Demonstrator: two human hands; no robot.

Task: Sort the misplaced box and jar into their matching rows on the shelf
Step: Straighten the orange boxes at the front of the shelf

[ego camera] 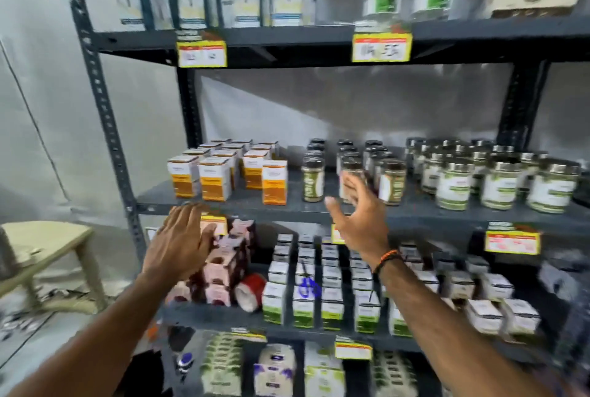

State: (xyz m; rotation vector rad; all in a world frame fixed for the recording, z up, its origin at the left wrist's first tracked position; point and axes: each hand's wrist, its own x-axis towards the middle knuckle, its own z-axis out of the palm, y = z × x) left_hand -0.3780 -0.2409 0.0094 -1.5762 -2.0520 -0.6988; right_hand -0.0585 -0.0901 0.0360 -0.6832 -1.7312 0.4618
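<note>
On the middle shelf (242, 208), white-and-orange boxes stand in rows at the left. One such box (274, 182) stands apart at the right end of that group, closest to a dark-lidded spice jar (313, 179). More spice jars (391, 182) form rows to the right, then bigger silver-lidded jars (455, 184). My left hand (183, 241) is raised, fingers spread, below the boxes at the shelf's front edge. My right hand (359, 218) is open, fingers apart, in front of the spice jars, and partly hides one. Neither hand holds anything.
The shelf below holds pink-and-brown boxes (223, 264), a red tape roll (250, 291), blue scissors (308, 288) and rows of white-green boxes (332, 307). Yellow price tags (512, 241) hang on the shelf edges. Tall boxes and jars fill the top shelf. A beige stool (48, 246) stands at the left.
</note>
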